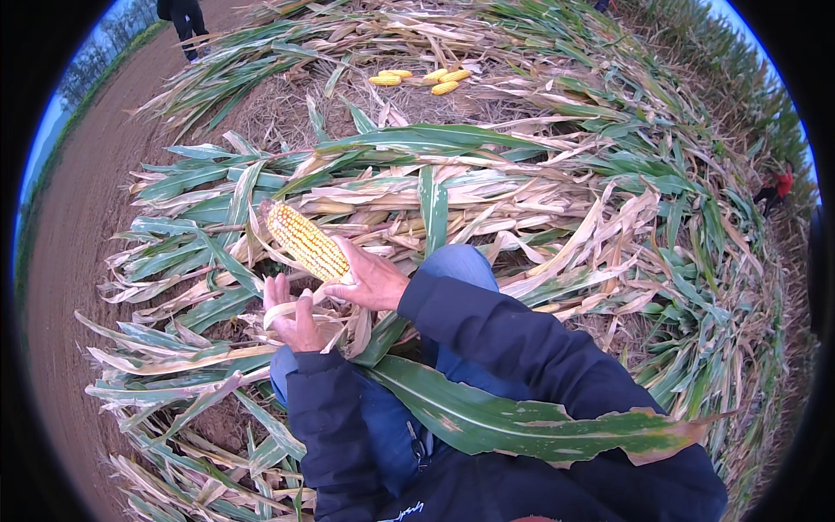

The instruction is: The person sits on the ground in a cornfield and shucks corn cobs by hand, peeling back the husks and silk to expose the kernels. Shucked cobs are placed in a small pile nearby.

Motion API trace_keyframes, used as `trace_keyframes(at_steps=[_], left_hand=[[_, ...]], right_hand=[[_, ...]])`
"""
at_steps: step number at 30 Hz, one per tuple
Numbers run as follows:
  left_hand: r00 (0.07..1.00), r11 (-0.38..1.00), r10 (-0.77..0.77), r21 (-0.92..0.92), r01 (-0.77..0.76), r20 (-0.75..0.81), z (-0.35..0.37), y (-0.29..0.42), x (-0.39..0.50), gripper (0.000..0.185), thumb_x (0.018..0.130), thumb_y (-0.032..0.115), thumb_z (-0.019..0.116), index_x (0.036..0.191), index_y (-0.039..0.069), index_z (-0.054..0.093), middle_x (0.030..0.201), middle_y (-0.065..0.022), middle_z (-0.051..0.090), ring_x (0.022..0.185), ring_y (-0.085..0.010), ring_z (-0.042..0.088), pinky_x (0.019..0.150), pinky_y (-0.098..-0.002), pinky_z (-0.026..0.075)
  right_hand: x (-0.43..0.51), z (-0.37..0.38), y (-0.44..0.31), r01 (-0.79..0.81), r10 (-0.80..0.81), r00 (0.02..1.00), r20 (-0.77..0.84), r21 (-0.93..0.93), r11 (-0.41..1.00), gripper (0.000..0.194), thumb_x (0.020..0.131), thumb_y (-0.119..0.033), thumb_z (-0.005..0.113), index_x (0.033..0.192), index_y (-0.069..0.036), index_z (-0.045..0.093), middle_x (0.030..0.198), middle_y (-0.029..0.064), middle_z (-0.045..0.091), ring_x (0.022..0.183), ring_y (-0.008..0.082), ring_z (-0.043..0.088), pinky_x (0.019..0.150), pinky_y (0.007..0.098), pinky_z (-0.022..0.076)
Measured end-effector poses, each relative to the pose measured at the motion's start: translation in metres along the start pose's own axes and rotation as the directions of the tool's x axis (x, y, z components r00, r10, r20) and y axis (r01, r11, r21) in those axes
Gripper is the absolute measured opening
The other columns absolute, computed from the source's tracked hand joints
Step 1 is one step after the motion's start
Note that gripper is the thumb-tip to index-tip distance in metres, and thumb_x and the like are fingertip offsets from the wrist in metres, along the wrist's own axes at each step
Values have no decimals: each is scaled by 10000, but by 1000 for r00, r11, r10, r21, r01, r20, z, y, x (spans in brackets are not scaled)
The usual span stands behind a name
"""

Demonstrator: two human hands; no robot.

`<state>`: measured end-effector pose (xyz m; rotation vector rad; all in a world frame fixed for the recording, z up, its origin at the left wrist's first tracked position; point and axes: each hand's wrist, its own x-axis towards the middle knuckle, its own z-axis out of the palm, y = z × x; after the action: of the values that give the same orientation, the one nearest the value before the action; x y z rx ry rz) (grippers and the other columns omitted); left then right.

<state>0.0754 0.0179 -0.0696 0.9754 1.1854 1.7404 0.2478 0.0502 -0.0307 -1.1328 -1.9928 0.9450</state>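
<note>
My right hand (pixel 373 277) grips the base of a bare yellow ear of corn (pixel 306 241), whose tip points up and left. Just below it, my left hand (pixel 297 323) has its fingers raised, and a strip of pale dry husk (pixel 287 314) runs across them; how firmly it is held I cannot tell. More peeled husk (pixel 357 331) hangs beneath the ear, between the hands. A long green corn leaf (pixel 509 421) lies across my lap and right sleeve.
Cut corn stalks (pixel 417 196) with dry and green leaves lie in rows before me. Several husked ears (pixel 445 87) rest on the ground beyond. Bare soil (pixel 85 215) stretches along the left, standing corn (pixel 737 85) on the right. One person (pixel 186 26) stands at upper left, another (pixel 777 186) at far right.
</note>
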Motion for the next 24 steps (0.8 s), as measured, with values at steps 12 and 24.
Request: trace_keyframes(at_steps=[12, 24], left_hand=[[912, 737, -395, -556, 384, 107, -30, -9, 26, 455, 935, 213, 575, 1322, 5, 459, 1175, -178, 613, 1053, -311, 635, 909, -465, 541], [962, 968, 180, -135, -210, -206, 16, 19, 7, 600, 875, 118, 657, 1376, -31, 364, 1157, -162, 569, 973, -236, 611, 884, -362, 514]], right_hand=[[-17, 11, -9, 23, -21, 998, 58, -35, 999, 514, 995, -423, 419, 1346, -55, 494, 1090, 241, 653, 961, 420, 636, 832, 488, 500], [-9, 32, 7, -266, 276, 948, -157, 85, 960, 672, 1029, -484, 318, 748, 62, 593, 655, 286, 565, 681, 462, 588, 639, 497, 447]])
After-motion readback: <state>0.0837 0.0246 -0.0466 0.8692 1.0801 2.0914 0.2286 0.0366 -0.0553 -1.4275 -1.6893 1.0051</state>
